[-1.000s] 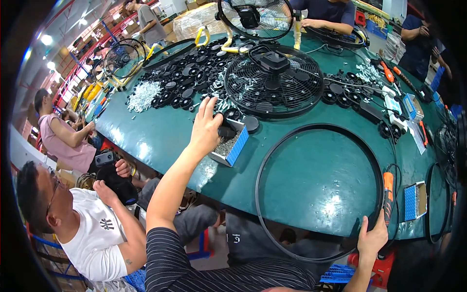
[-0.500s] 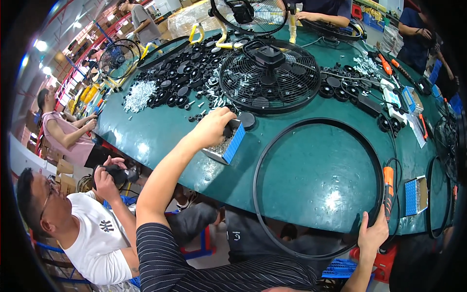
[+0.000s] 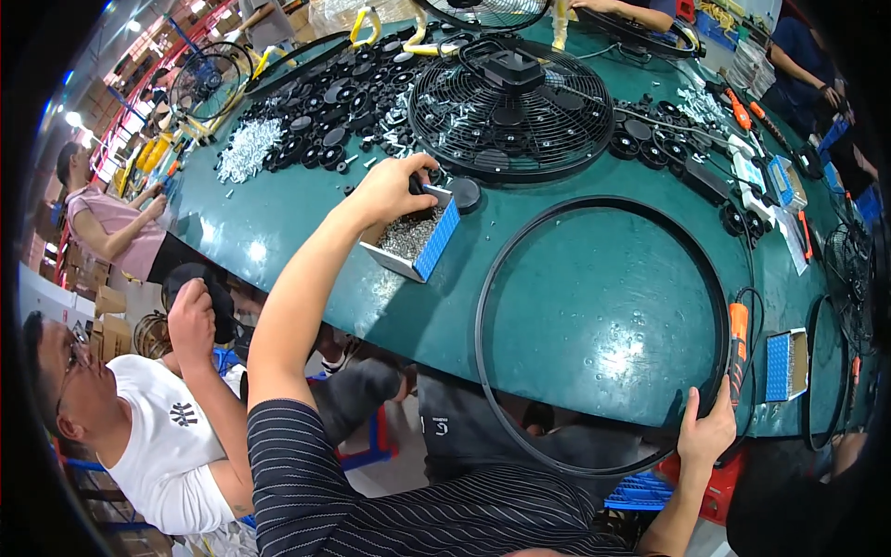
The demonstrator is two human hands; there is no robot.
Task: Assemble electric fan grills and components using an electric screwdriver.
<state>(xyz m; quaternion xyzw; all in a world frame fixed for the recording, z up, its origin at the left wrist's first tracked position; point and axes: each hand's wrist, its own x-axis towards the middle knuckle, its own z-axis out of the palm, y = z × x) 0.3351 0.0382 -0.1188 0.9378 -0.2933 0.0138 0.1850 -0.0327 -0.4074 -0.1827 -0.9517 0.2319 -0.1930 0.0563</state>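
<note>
My left hand (image 3: 394, 190) is over an open box (image 3: 434, 249) with a blue side, full of small metal screws (image 3: 408, 237). Its fingers and thumb curl around a small black part (image 3: 417, 184), whose shape is mostly hidden. At the lower right, my right hand (image 3: 707, 429) grips the rim of a large thin black ring (image 3: 484, 343). The ring's far side is over the green table; its near side overhangs the edge above my lap. An orange electric screwdriver (image 3: 738, 325) lies just beyond my right fingers. A round black cap (image 3: 467, 195) sits beside the screw box.
Beyond the box lies a black fan with a wire grille (image 3: 510, 121). Black round parts (image 3: 325, 111) and pale screws (image 3: 251, 151) are heaped at the far left. Another screw box (image 3: 787, 365) stands right. A person in a white shirt (image 3: 167, 446) sits close on my left.
My left hand has risen slightly from the screws, with the black part showing between its fingers. The whole view has shifted a little. My right hand still grips the ring.
</note>
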